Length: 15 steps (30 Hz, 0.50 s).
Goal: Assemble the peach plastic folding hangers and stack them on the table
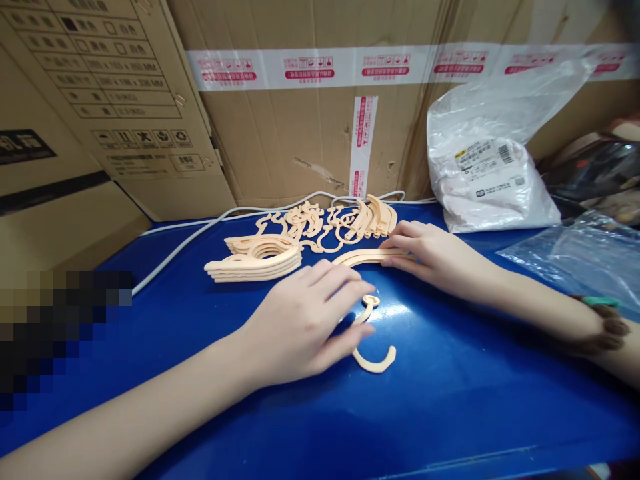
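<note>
My left hand (305,320) is over the blue table, fingers apart and curved above a cream plastic hanger hook (375,365). Part of the hook's stem is hidden by the fingers; no firm grip on it shows. Farther back, my right hand (420,252) pinches one end of a curved cream hanger arm (367,256), whose other end runs toward my left hand. A stack of cream hanger parts (255,267) lies behind my left hand. Beyond are loose hooks (305,219) and a pile of hanger arms (373,217).
Large cardboard boxes (310,147) stand along the back and left of the blue table (450,400). A white cable (175,248) runs across the rear. At the right are a labelled white plastic bag (495,180) and a clear plastic sheet (590,257).
</note>
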Motion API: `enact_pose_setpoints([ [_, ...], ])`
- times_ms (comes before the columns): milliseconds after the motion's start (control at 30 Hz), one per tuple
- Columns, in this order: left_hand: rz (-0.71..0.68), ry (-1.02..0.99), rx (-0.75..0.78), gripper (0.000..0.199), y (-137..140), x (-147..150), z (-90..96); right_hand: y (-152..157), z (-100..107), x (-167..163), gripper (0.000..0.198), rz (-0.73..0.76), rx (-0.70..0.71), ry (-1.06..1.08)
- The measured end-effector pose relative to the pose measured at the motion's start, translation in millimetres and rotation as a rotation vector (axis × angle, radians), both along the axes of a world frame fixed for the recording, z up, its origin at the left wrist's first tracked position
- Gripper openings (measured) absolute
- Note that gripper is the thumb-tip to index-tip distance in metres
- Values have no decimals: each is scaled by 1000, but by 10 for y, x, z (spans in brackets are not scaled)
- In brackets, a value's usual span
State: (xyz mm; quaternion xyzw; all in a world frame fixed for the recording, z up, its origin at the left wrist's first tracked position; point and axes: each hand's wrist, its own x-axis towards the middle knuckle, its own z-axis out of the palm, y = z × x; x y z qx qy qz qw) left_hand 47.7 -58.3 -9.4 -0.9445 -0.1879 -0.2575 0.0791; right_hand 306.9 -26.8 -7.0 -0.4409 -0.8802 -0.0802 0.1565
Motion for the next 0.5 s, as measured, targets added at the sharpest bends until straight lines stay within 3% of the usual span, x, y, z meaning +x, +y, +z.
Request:
enact_pose_setpoints([
  [133,-191,46,-24,36,-28,6,-5,2,-10,-4,28,0,-35,9],
  [367,-226,111,103,23,-56,27,-38,-15,-16,-22,29,3,-84,-15],
  [500,-236,123,93,20,-48,22,-42,-37,-17,-35,29,30,-27,-37],
])
